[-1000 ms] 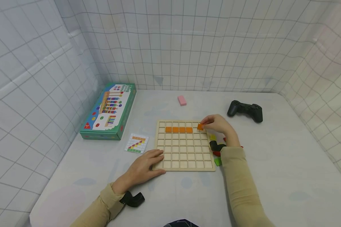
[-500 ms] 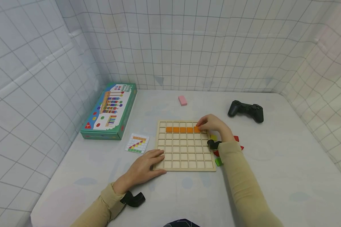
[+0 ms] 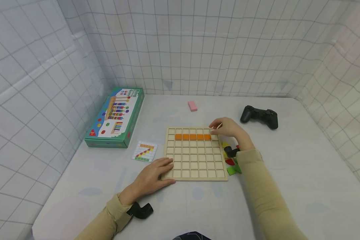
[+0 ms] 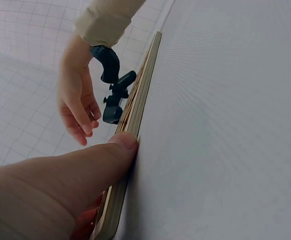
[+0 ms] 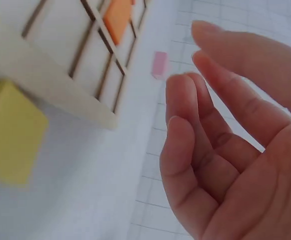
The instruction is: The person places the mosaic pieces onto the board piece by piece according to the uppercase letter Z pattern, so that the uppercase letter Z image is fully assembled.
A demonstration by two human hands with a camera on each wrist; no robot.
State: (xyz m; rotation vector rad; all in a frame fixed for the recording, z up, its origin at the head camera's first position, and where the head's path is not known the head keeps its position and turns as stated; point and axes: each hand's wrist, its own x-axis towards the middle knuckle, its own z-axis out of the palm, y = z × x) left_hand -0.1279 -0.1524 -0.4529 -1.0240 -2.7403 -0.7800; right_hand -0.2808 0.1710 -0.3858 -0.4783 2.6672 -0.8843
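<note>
A pale wooden square board with a raised grid lies flat on a white-covered table, in front of a seated person. Five flat orange square tiles sit side by side in its second row from the far edge, one per cell; the other visible cells hold nothing. Left of the board, a small white printed card shows an orange band on top, a red-and-yellow diagonal and a green band below. Judging by that card, the orange top band looks laid, while the diagonal and green base remain to be done. Loose yellow pieces, red pieces and green pieces lie beside the board's right edge, partly hidden by a sleeve. The right hand hovers by the far right corner, fingers softly curved, thumb apart, pinching nothing. The left hand rests spread on the near left corner, thumb against the near edge.
</note>
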